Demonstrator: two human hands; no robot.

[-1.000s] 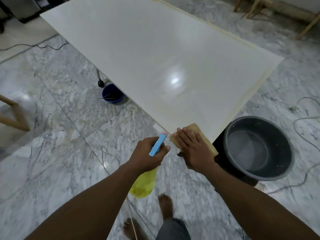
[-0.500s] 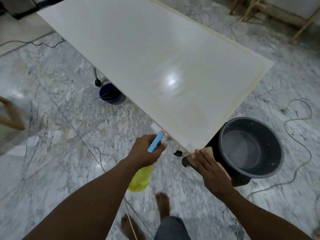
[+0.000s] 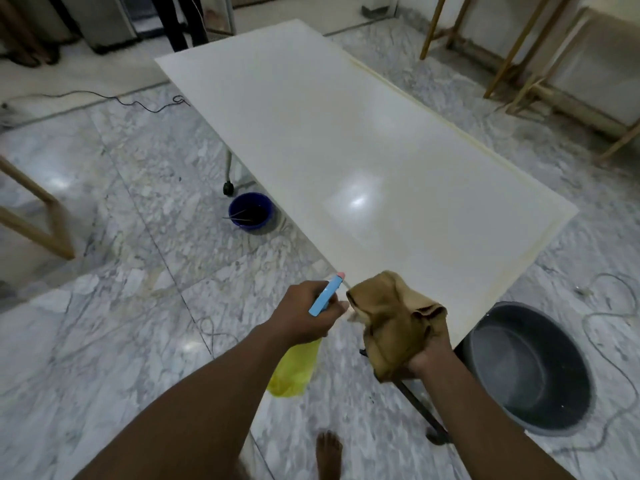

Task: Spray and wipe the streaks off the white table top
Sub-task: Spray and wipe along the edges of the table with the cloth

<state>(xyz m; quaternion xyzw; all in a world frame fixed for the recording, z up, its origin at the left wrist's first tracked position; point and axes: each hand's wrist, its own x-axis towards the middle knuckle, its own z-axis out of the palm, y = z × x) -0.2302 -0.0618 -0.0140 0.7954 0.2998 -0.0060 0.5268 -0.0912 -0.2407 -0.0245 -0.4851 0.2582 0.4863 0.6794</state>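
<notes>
The white table top (image 3: 363,133) stretches away from me, glossy, with faint yellowish streaks along its right and near edges. My left hand (image 3: 304,315) grips a spray bottle (image 3: 298,365) with a yellow body and blue trigger head, nozzle aimed toward the table's near corner. My right hand (image 3: 429,355) holds a crumpled brown cloth (image 3: 391,317) lifted just above the near corner, off the surface.
A large grey basin (image 3: 526,368) stands on the marble floor at the right of the table's near end. A small blue bucket (image 3: 251,211) sits under the table's left side by a castor leg. Cables trail on the floor. Wooden frames stand far right and left. My bare foot (image 3: 329,452) is below.
My right hand has lifted the cloth off the table's near edge and bunched it up in the air. The view has tilted up, showing more of the table.
</notes>
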